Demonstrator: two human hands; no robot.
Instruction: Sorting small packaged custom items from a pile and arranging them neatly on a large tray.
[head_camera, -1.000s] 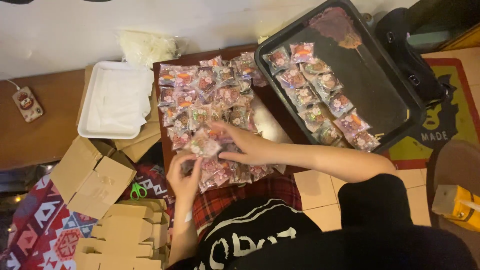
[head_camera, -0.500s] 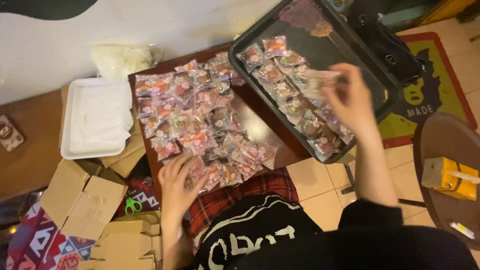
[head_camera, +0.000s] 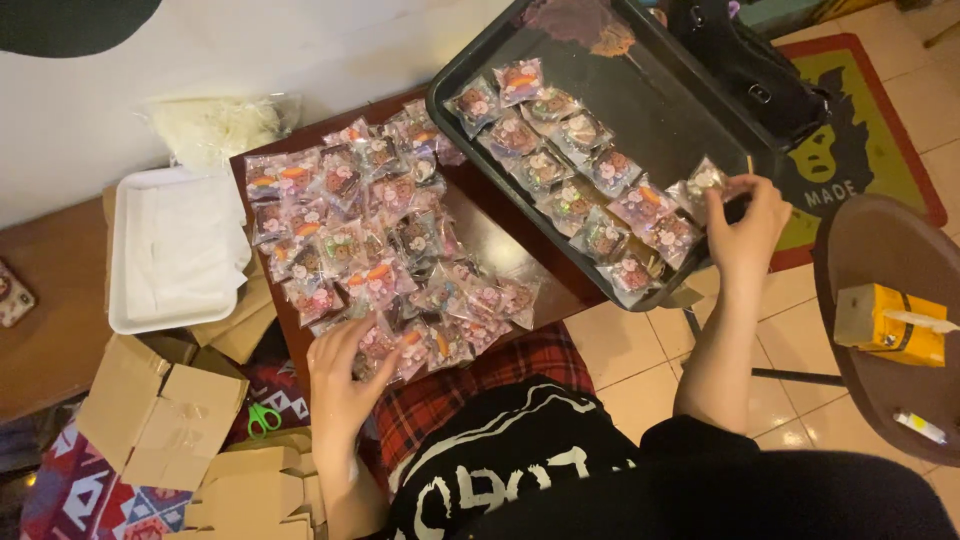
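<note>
Several small clear packets of decorated sweets (head_camera: 385, 245) cover a dark wooden table (head_camera: 500, 245) in front of me. My left hand (head_camera: 340, 375) rests on the packets at the table's near edge, fingers spread. At its right edge, a black baking tray (head_camera: 660, 110) holds two rows of the same packets (head_camera: 570, 165). My right hand (head_camera: 745, 225) is at the tray's near right corner, pinching one packet (head_camera: 703, 182) just above the row's end.
A white foam tray (head_camera: 175, 255) and a bag of clear wrappers (head_camera: 215, 125) lie left of the table. Flat cardboard boxes (head_camera: 160, 420) and green scissors (head_camera: 262, 417) are on the floor. A round stool (head_camera: 900, 330) with a yellow carton (head_camera: 890, 323) stands on the right.
My right hand left the pile on the table, carried one packet across to the tray, and now holds it at the tray's near right corner. My left hand stayed on the pile.
</note>
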